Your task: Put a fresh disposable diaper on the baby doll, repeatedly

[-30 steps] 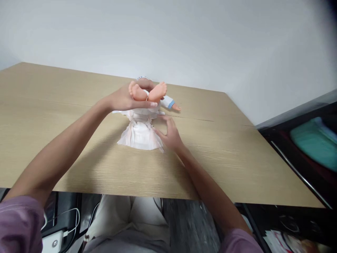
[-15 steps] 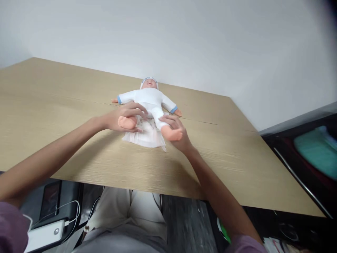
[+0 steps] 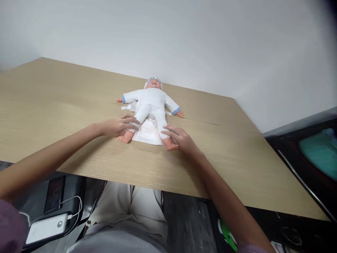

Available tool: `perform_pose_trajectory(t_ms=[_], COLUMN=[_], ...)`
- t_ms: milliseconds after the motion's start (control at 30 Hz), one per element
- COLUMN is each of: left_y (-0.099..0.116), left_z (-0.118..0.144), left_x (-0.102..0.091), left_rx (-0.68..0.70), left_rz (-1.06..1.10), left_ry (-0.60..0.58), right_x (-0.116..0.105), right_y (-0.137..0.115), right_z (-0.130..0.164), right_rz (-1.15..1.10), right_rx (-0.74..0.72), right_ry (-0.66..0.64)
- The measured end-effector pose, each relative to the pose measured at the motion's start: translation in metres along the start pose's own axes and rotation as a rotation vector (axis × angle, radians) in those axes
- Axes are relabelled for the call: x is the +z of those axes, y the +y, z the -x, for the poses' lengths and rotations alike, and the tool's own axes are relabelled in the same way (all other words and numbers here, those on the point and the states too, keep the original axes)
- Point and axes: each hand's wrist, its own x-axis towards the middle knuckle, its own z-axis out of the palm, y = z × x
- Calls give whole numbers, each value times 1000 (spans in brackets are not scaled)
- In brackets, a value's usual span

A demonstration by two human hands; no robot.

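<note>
A baby doll [image 3: 154, 97] in a white suit with blue cuffs and a printed white cap lies on its back, arms out and legs apart. Beneath its hips and between its legs is a spread white diaper [image 3: 147, 133], its side tabs showing near the waist. My left hand [image 3: 118, 125] rests on the doll's leg at the left, fingers stretched out and apart. Lying over the other leg, just above the bare foot, is my right hand [image 3: 181, 138], its fingers also spread. The thumbs are partly hidden.
The doll lies on a wide wooden table [image 3: 79, 154] against a pale wall. Below the near edge, a white power bank [image 3: 46, 229] with a cable and a dark phone [image 3: 54, 193] lie on a black seat. A teal item [image 3: 319, 153] sits at the right.
The doll's legs have come down from a raised position onto the table and diaper. Both hands have loosened from around the legs, and the diaper and its tabs show more fully.
</note>
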Motion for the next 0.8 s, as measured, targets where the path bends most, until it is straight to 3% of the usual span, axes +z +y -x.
perform_pose_trajectory(t_ms=[133, 233, 433, 533, 633, 800], left_y=[4, 13, 39, 44, 45, 38], left_z=[-4, -9, -22, -25, -26, -34], left_x=[-9, -10, 13, 25, 28, 8], left_rx=[-56, -122, -277, -288, -280, -392], left_rz=[44, 53, -62, -129, -140, 7], left_ry=[-47, -64, 11, 49, 111, 189], right_x=[-19, -24, 10, 28, 32, 19], right_y=[-3, -25, -72, -74, -69, -54], right_z=[-3, -10, -12, -10, -11, -22], right_rz=[-151, -111, 215, 248, 238, 139], right_rx=[43, 136, 232, 272, 266, 263], right_ry=[-69, -76, -62, 22, 101, 96])
